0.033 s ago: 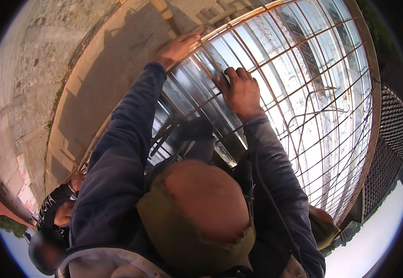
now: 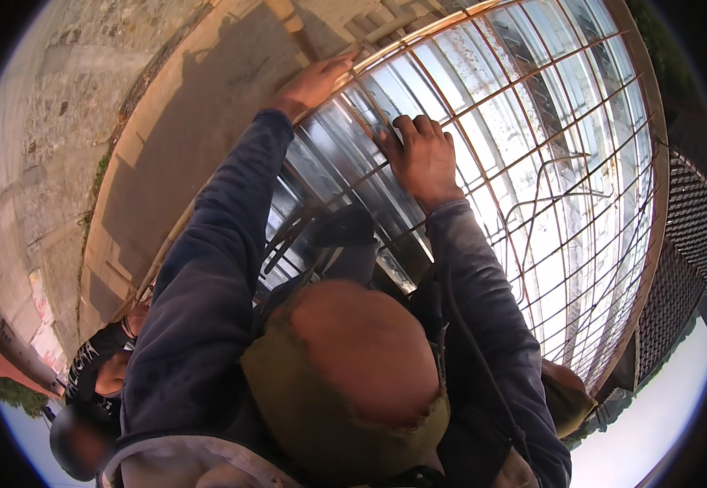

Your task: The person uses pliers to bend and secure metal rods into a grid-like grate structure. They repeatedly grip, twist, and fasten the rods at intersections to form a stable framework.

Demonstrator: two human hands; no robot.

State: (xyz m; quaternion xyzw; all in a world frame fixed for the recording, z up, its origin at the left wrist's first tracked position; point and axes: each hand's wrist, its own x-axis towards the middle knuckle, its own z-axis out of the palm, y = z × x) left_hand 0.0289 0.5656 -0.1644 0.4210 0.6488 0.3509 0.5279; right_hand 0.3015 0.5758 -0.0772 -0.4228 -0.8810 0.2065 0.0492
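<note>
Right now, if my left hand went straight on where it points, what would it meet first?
Ahead of your left hand, likely the wood pieces, though they may lie lower; depth is unclear.

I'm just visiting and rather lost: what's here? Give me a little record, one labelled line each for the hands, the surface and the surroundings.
Left hand: on the near-side edge of the deck, grip unclear
Right hand: at the rod grid, fingers curled
Surface: shiny ribbed metal sheets under the grid
Surroundings: another person, lower left; dark tiled roof, right
</note>
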